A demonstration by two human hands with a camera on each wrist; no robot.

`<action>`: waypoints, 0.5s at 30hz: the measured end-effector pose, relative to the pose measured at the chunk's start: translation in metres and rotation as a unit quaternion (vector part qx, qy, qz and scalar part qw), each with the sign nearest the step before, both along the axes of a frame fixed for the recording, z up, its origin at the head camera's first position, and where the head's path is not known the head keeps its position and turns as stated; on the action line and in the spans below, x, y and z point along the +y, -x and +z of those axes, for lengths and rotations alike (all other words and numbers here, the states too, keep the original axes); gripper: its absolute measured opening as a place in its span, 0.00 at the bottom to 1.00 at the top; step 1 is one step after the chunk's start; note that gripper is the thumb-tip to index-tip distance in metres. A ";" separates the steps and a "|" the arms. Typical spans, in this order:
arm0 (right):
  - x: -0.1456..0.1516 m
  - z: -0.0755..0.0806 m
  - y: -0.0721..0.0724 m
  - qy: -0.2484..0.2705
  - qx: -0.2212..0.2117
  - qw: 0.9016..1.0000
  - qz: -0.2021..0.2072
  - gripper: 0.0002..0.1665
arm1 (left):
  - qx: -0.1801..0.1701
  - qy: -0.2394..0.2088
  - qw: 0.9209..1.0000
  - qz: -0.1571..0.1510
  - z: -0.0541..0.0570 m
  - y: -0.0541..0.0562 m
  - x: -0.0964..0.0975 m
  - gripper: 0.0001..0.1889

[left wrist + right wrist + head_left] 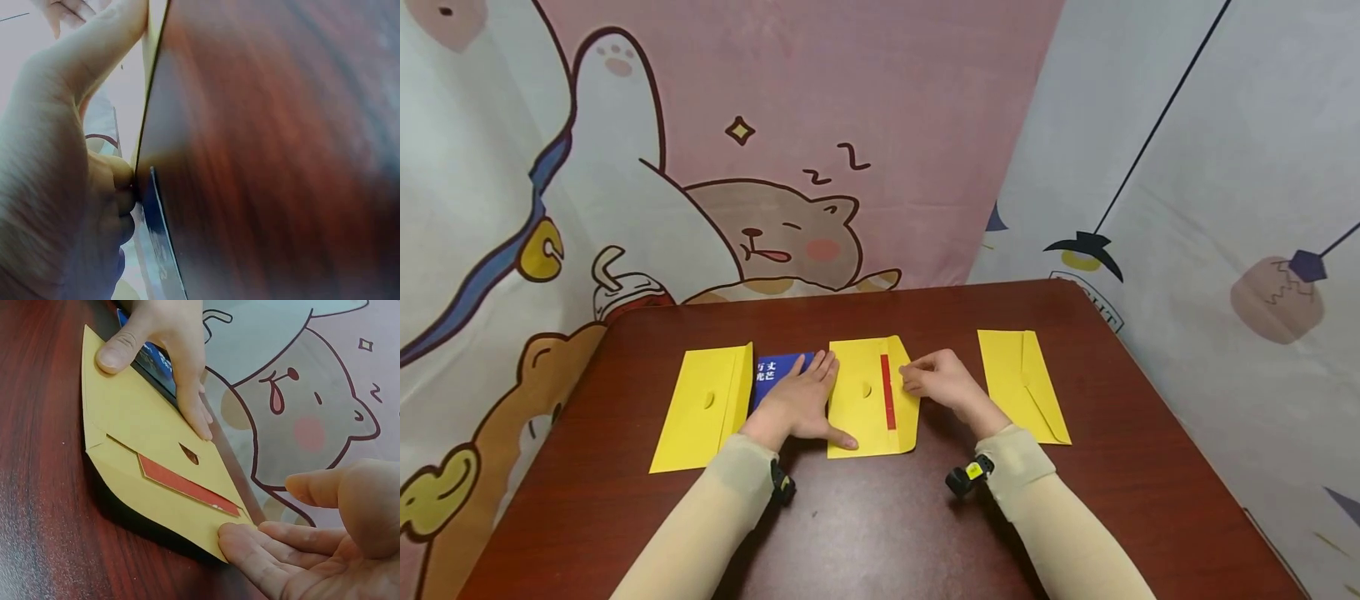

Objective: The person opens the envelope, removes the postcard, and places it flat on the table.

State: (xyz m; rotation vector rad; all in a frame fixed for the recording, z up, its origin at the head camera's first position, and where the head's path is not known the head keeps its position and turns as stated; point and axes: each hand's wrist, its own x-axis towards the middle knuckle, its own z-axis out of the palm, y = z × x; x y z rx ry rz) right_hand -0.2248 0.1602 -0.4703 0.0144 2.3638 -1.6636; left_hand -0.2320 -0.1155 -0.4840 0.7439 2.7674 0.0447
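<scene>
In the head view a yellow envelope (pixel 850 408) lies in the middle, its flap (pixel 907 408) unfolded to the right. A red strip (pixel 888 392) shows at its mouth. My left hand (pixel 801 400) rests with spread fingers along the envelope's left edge, thumb on its lower part. Partly under that hand is a blue card (pixel 765 379) with white characters. My right hand (pixel 943 381) is at the flap's outer edge. In the right wrist view, its fingertips (pixel 234 540) touch the raised flap near one corner, and the thumb stands apart from them.
Another yellow envelope (pixel 688 412) lies at the left, beside the blue card. A third envelope (pixel 1007 375), its flap folded over, lies at the right. All rest on a dark red-brown table (pixel 865 525). A cartoon-printed cloth (pixel 925 150) hangs behind.
</scene>
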 end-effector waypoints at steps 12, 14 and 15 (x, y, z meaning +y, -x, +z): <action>0.008 -0.013 0.006 0.072 -0.059 0.995 -0.019 0.23 | -0.005 0.014 1.000 0.009 0.008 0.002 0.008 0.81; 0.008 -0.014 0.007 0.078 -0.059 0.995 -0.021 0.23 | -0.006 0.019 1.000 0.010 0.010 0.002 0.010 0.81; 0.008 -0.014 0.007 0.079 -0.057 0.995 -0.023 0.22 | -0.006 0.020 1.000 0.012 0.011 0.002 0.011 0.81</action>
